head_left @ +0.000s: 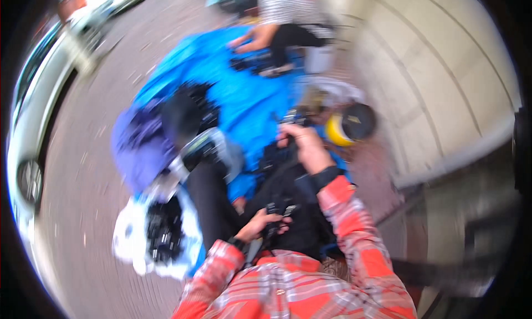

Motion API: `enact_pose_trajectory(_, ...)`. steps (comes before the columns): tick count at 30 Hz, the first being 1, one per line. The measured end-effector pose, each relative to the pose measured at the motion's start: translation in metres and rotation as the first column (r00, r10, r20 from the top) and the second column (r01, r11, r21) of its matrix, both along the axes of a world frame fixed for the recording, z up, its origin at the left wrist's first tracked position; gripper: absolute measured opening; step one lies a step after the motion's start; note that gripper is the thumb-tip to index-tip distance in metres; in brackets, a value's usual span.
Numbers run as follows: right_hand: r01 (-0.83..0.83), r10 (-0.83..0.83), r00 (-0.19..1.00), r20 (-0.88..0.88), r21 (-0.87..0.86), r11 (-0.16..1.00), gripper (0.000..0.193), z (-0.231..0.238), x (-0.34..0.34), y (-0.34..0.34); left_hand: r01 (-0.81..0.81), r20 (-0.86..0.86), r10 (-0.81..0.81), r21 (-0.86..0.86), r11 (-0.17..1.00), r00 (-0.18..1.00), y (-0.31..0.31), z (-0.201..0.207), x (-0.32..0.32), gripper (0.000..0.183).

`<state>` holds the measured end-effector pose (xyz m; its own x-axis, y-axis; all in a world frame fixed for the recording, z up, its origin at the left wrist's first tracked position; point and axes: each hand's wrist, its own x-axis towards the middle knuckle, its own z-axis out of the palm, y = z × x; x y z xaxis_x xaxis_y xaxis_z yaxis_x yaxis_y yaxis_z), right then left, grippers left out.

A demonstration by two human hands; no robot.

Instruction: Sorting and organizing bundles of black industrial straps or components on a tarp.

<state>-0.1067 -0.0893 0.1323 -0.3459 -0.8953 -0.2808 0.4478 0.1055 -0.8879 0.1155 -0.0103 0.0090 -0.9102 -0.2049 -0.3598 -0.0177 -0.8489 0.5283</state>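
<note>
My left hand [255,225] is closed around a small black piece [271,222] over my lap, in front of my dark trousers. Farther out, over a heap of black pieces [272,155], my right hand [305,144] has its fingers curled together. A small dark, shiny thing [293,118] shows at its fingertips, too blurred to name. To the left, a white plastic bag [130,236] lies open with black parts [164,230] in it. A clear bag [230,153] with dark contents sits just beyond my left knee.
A blue tarp [244,103] covers the paving. Purple sacking [136,147] and a black heap [191,108] lie at its left. A yellow tub with a dark top [339,130] stands right, near a pale wall [438,70]. Another person [288,20] sits beyond; a car [41,103] is parked left.
</note>
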Motion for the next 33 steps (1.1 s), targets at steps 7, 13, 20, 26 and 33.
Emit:
enact_pose_trajectory(7, -0.681, 0.599, 0.729, 0.331, 0.276, 0.678, 0.015, -0.088, 0.148, -0.117, -0.024, 0.067, 0.022, 0.044, 0.999, 0.998, -0.011, -0.032, 0.056, 0.029)
enact_pose_trajectory(13, -0.575, 0.422, 0.813, 0.4, 0.443, 0.687, 0.012, -0.188, 0.242, -0.169, -0.066, 0.063, 0.057, 0.151, 0.986, 0.996, -0.022, -0.043, 0.059, 0.033)
enact_pose_trajectory(20, -0.005, 0.364, 0.627, -0.688, 0.465, 0.886, 0.082, -0.287, 0.28, -0.228, -0.043, 0.112, 0.024, 0.172, 0.984, 0.993, -0.035, -0.041, 0.064, 0.033)
enact_pose_trajectory(26, -0.147, 0.534, 0.576, -0.618, 0.565, 0.812, 0.093, -0.287, 0.282, -0.223, -0.146, 0.109, 0.138, 0.074, 0.987, 0.984, -0.011, -0.053, 0.058, 0.041)
enact_pose_trajectory(33, -0.683, 0.701, 0.693, -0.168, 0.156, 0.713, 0.04, -0.157, 0.201, -0.165, 0.017, 0.036, -0.021, 0.105, 0.994, 0.999, -0.038, -0.027, 0.069, 0.03)
